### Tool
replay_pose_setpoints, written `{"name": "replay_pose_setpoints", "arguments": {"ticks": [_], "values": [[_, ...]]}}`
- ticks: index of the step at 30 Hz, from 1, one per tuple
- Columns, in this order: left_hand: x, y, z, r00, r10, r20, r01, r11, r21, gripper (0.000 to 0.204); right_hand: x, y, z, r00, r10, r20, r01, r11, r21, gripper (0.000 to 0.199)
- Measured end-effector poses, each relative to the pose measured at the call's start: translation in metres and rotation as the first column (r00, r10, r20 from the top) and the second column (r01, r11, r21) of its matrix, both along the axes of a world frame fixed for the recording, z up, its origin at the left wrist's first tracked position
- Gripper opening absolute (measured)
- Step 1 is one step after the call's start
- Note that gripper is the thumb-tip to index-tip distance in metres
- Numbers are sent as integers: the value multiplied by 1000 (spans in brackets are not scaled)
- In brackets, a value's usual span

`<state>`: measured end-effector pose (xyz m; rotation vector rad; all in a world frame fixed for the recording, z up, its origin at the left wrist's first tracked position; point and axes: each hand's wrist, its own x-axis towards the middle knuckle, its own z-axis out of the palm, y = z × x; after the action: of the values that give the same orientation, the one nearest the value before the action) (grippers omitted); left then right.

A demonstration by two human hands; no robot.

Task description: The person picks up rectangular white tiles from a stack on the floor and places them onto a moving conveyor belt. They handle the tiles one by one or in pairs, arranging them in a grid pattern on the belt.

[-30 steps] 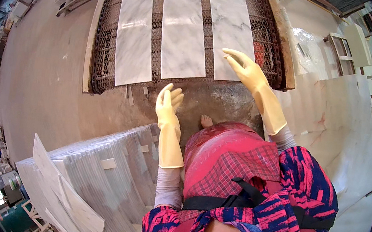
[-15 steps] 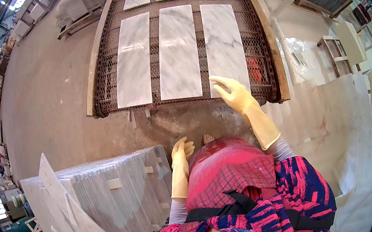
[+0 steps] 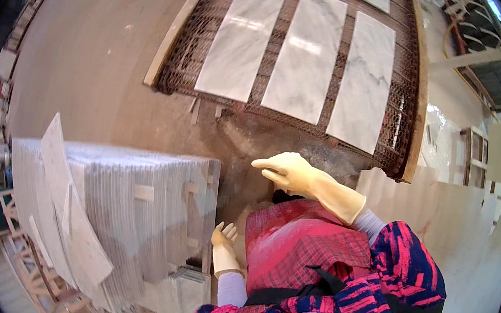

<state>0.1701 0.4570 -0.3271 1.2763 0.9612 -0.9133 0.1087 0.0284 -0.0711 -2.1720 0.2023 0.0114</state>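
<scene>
Both hands wear pale yellow rubber gloves. My right hand (image 3: 289, 173) is held in front of my body with its fingers stretched to the left and nothing in them. Low beside my apron (image 3: 303, 239), my left hand (image 3: 225, 242) has its fingers spread, also holding nothing. It is close to the right end of a packed row of thin stone slabs (image 3: 135, 217) standing on edge. Ahead, white grey-veined marble slabs lie flat on a brown mesh conveyor (image 3: 272, 52): a left slab (image 3: 241, 41), a middle slab (image 3: 305, 56) and a right slab (image 3: 361, 85). Neither hand touches them.
Loose thin boards (image 3: 70, 202) lean against the left side of the slab row. A wooden rail (image 3: 418, 109) edges the conveyor. At the right are pale sheets (image 3: 427, 211), a wooden frame (image 3: 477, 158) and a thick pipe (image 3: 472, 58).
The view has turned left, so the conveyor sits farther right and the slab row shows more. My right hand has moved away from the right slab, back toward my body.
</scene>
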Motion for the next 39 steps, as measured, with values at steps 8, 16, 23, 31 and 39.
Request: {"name": "replay_pose_setpoints", "arguments": {"ticks": [8, 16, 23, 31, 39], "values": [[-82, 9, -15, 995, -85, -49, 86, 996, 22, 57, -15, -6, -10, 963, 144, -230, -186, 967, -173, 35], [-121, -11, -5, 877, -336, 344, 261, 934, 245, 56, -6, 33, -38, 915, 333, -228, -372, 916, -153, 35], [-199, 45, 67, 911, -409, 53, 336, 809, 483, 67, -3, 86, -16, 827, 531, -185, -549, 833, -63, 35], [-339, 103, 67, 986, 157, -54, -129, 929, 348, 61, 1, 116, -16, 766, 561, -315, -586, 810, 19, 37], [-433, 92, 79, 786, 588, 193, -619, 748, 241, 55, 32, 210, 7, 594, 758, -268, -799, 595, -86, 40]]}}
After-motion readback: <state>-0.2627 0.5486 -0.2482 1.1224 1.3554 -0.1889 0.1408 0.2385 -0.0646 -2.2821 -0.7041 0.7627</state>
